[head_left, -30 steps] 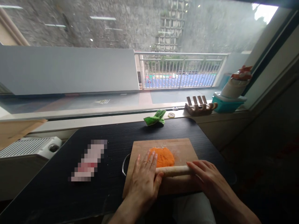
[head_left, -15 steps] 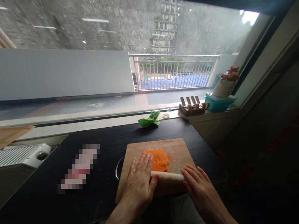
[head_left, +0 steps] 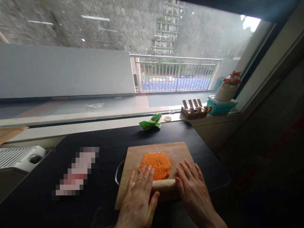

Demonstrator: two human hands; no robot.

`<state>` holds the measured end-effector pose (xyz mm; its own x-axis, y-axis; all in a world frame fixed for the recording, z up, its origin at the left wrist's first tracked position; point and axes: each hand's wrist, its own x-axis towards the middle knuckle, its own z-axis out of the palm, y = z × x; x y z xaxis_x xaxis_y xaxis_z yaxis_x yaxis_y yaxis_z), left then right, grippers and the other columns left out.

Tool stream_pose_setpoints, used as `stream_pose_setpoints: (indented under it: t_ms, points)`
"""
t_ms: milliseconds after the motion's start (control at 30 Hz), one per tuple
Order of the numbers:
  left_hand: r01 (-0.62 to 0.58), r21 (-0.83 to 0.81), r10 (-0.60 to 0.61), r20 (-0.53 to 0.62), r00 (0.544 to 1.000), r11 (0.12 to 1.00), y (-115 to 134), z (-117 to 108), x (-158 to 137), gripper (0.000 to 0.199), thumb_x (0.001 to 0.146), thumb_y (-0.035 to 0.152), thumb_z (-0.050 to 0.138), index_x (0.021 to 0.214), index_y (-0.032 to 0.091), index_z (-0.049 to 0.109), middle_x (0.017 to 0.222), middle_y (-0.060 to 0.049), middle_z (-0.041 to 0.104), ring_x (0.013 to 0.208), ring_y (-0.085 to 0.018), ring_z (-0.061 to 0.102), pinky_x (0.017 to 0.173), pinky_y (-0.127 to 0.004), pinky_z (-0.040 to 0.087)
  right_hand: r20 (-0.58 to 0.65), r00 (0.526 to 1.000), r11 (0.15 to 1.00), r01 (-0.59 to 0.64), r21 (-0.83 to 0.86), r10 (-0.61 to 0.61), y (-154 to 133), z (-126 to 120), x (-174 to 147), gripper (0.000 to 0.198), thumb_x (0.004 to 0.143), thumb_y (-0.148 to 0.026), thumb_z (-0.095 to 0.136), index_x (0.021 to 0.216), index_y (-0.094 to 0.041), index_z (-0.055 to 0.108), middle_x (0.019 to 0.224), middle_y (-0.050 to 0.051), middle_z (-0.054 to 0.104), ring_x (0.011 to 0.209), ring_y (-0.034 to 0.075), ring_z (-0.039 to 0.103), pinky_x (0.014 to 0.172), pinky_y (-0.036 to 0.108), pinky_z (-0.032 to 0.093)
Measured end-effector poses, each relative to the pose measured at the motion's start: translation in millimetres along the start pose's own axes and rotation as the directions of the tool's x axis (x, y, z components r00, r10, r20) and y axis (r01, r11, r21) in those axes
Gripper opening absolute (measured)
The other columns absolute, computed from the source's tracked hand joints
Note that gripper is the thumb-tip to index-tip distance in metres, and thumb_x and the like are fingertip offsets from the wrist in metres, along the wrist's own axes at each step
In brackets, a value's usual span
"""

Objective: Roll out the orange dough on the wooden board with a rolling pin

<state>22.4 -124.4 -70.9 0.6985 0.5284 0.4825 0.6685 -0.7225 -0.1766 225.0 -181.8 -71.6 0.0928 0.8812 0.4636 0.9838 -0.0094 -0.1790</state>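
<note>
A flattened orange piece of dough (head_left: 156,163) lies on a wooden cutting board (head_left: 177,149). A pale wooden rolling pin (head_left: 163,185) lies across the board at the dough's near edge. My left hand (head_left: 141,194) rests flat over the pin's left end, fingers stretched forward, the tips at the dough's lower left edge. Over the right end lies my right hand (head_left: 193,186), its fingers straight and slightly apart, with their tips above the board. Both ends of the pin are hidden under my hands.
The board sits on a black table (head_left: 106,142). A green cloth (head_left: 151,122) is at the table's back edge. On the windowsill are a roll of tape (head_left: 167,118), a brown rack (head_left: 195,109) and a teal box (head_left: 219,106) with a bottle (head_left: 228,88) on top. A blurred-out item (head_left: 77,172) lies left.
The rolling pin has come back toward me, baring more of the dough. My right hand has slid inward along the pin, and its fingers have straightened.
</note>
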Motion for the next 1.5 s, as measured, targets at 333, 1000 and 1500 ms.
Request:
stream_pose_setpoints:
  t_ms: [333, 1000, 1500]
  points:
    - [0.124, -0.021, -0.125, -0.043, 0.991, 0.992, -18.0, -12.0, -4.2, 0.047, 0.085, 0.022, 0.045, 0.131, 0.013, 0.045, 0.135, -0.008, 0.051, 0.129, -0.027, 0.039, 0.111, -0.050, 0.014, 0.176, 0.983, 0.997, -0.063, 0.049, 0.053, -18.4, 20.5, 75.0, 0.040, 0.095, -0.035, 0.032, 0.124, -0.019, 0.054, 0.133, 0.005, 0.052, 0.132, 0.025, 0.032, 0.108, 0.044, 0.024]
    - [0.161, -0.226, -0.181, -0.070, 0.981, 0.961, -14.8, -9.7, -28.0, 0.045, 0.084, 0.016, 0.049, 0.129, 0.022, 0.048, 0.128, -0.005, 0.057, 0.128, -0.025, 0.040, 0.110, -0.049, 0.021, 0.172, 0.973, 0.988, 0.145, 0.053, -0.153, -16.7, 18.2, 47.9, 0.050, 0.094, -0.043, 0.032, 0.138, -0.019, 0.038, 0.145, 0.005, 0.036, 0.138, 0.025, 0.018, 0.110, 0.047, 0.020]
    - [0.128, -0.337, -0.152, -0.047, 0.987, 0.933, -19.5, -20.8, -30.3, 0.039, 0.083, 0.016, 0.054, 0.121, 0.025, 0.053, 0.112, 0.000, 0.064, 0.126, -0.022, 0.042, 0.112, -0.048, 0.009, 0.178, 0.942, 0.957, 0.267, 0.111, -0.284, -14.1, 14.5, 53.9, 0.051, 0.093, -0.043, 0.036, 0.139, -0.021, 0.035, 0.143, 0.003, 0.039, 0.139, 0.027, 0.011, 0.111, 0.048, 0.017]
